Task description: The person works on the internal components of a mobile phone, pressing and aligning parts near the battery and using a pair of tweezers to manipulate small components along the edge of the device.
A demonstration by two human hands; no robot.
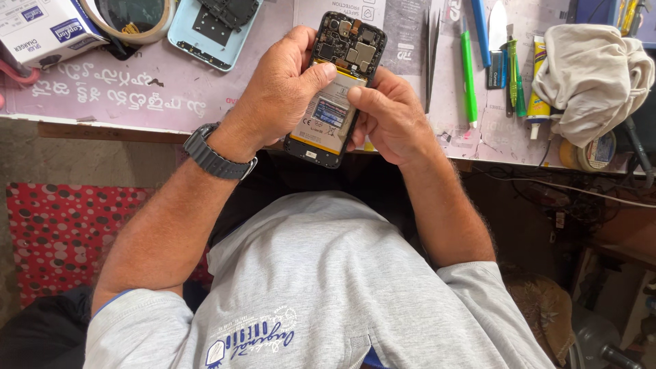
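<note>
I see my left hand (283,96) and right hand (389,116) both curled around the opened phone (335,102), thumbs pressing its battery (329,116).

We see a black opened phone (336,89) with a silver-grey battery, a pale blue back cover (205,34), a bright green pen (467,75), a cream cloth (591,75), and red fabric (61,232) with dark dots

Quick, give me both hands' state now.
Left hand: closed around the opened phone, thumb on its battery.
Right hand: holding the phone's other edge.
</note>
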